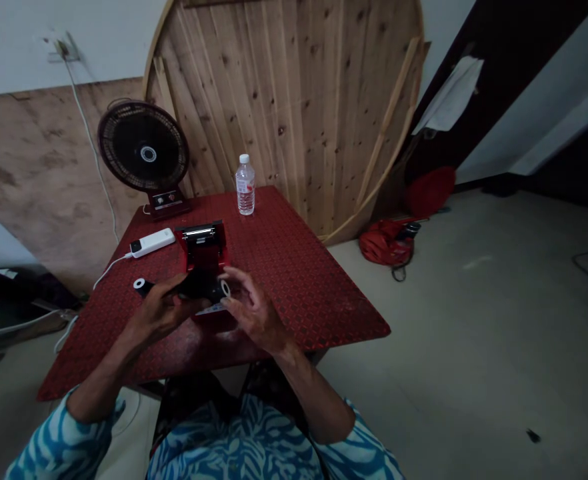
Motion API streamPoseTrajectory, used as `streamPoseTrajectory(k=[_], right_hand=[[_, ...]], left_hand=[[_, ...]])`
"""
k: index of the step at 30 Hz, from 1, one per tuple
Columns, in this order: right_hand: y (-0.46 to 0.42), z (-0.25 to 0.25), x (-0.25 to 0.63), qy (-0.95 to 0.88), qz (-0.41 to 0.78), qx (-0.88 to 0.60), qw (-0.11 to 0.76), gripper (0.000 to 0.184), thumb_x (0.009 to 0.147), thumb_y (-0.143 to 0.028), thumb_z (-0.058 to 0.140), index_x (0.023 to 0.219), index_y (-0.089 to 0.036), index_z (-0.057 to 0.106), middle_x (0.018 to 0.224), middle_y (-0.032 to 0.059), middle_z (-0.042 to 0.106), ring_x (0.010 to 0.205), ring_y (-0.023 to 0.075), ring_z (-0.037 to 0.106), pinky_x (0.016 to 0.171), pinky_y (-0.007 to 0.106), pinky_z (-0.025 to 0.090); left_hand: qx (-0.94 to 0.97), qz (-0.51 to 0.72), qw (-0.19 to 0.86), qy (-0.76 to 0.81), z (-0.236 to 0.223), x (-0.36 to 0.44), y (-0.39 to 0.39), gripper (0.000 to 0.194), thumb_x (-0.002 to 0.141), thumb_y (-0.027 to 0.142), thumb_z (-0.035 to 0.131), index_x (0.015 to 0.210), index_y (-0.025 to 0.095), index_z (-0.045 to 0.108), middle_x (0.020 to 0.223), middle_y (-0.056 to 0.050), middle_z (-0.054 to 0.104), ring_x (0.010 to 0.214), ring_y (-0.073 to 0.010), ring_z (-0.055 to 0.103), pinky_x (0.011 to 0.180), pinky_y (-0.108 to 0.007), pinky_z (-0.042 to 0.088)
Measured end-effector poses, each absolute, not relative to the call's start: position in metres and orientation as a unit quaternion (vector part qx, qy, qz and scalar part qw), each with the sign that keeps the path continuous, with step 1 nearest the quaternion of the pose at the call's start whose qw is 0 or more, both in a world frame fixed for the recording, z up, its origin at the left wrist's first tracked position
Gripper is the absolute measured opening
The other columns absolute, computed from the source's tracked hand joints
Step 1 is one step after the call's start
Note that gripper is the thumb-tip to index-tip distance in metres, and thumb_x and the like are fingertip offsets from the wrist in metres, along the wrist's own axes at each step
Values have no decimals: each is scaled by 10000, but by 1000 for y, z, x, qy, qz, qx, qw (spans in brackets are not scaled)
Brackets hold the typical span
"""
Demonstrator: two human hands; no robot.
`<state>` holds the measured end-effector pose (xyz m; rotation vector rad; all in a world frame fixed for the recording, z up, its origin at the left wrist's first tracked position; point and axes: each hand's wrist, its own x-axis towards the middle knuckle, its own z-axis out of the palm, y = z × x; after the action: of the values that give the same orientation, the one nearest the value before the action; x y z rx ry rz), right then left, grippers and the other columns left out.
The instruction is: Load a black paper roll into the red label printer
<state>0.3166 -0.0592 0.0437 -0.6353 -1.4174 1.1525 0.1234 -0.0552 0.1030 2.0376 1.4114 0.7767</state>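
Observation:
Both my hands are at a black roll (pixel 205 287) with a pale ring-shaped core at its right end. My left hand (pixel 161 310) closes on the roll's left side, partly covering it. At the other end, the thumb and fingers of my right hand (pixel 254 310) hold it around the core. Directly below and behind the roll stands a small red and black machine (pixel 204 245), its lid raised and a shiny bar showing inside; it looks like a small printer. Beyond my left hand lies a second black roll (pixel 143 287) with a white core.
The red patterned table (pixel 294 280) bears a white power bank (pixel 153 243) with a cable, a dark fan (pixel 144 150) and a plastic water bottle (pixel 245 187). Behind leans a round wooden board (pixel 284 113). A red bag (pixel 385 243) lies on the floor at right.

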Motion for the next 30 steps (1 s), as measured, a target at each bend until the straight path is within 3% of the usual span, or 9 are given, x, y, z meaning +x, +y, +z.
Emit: streamPoseTrajectory(k=[3,7,11,14,18,23,26,30], right_hand=[[-54,41,327,-578,481,-285,595,454,833,-317,604,1272,-314,487,1272,38,553,1119,188,562,946,357,473],[-46,17,353,-549,417,-377,618,320,852,-328,565,1169,-286,570,1205,51,593,1037,186,597,932,371,472],[-41,-23,372,-554,372,-458,587,259,827,-320,558,1065,-245,628,1095,64,653,968,202,627,868,374,495],[-41,-42,375,-557,358,-485,571,246,820,-320,533,1019,-229,646,1031,64,688,954,204,639,855,366,501],[-44,-44,374,-559,364,-491,560,252,820,-322,510,1009,-230,650,987,54,708,891,194,659,820,348,516],[-46,-39,373,-556,370,-490,559,248,817,-323,509,996,-226,652,964,55,706,836,190,661,791,345,521],[-46,-40,373,-554,373,-493,558,252,816,-333,511,991,-219,652,937,56,703,820,190,661,776,342,521],[-46,-42,373,-546,384,-494,558,268,824,-343,504,1007,-212,647,922,57,698,794,185,664,747,333,526]], left_hand=[[728,325,248,550,113,115,-42,401,728,456,651,1015,175,663,962,-46,711,839,-236,646,727,-315,521],[694,311,215,612,119,106,-13,423,692,481,658,979,170,662,796,-33,694,701,-227,631,601,-310,510],[799,231,177,527,108,108,17,297,739,429,599,897,195,692,944,-54,689,882,-249,634,782,-339,494],[820,162,145,529,102,114,30,292,756,378,569,932,183,697,1026,-83,682,902,-266,638,795,-352,480],[840,85,122,522,97,121,39,319,746,310,580,1019,190,690,1087,-91,685,970,-278,633,823,-335,463],[829,0,133,544,90,128,57,228,710,217,595,904,181,710,940,-106,724,887,-269,658,761,-305,463],[815,-6,122,566,89,130,66,224,632,194,650,846,155,705,857,-132,724,830,-291,660,726,-322,466],[821,18,146,552,93,126,65,301,623,253,682,915,181,705,868,-96,728,806,-276,660,704,-311,475]])
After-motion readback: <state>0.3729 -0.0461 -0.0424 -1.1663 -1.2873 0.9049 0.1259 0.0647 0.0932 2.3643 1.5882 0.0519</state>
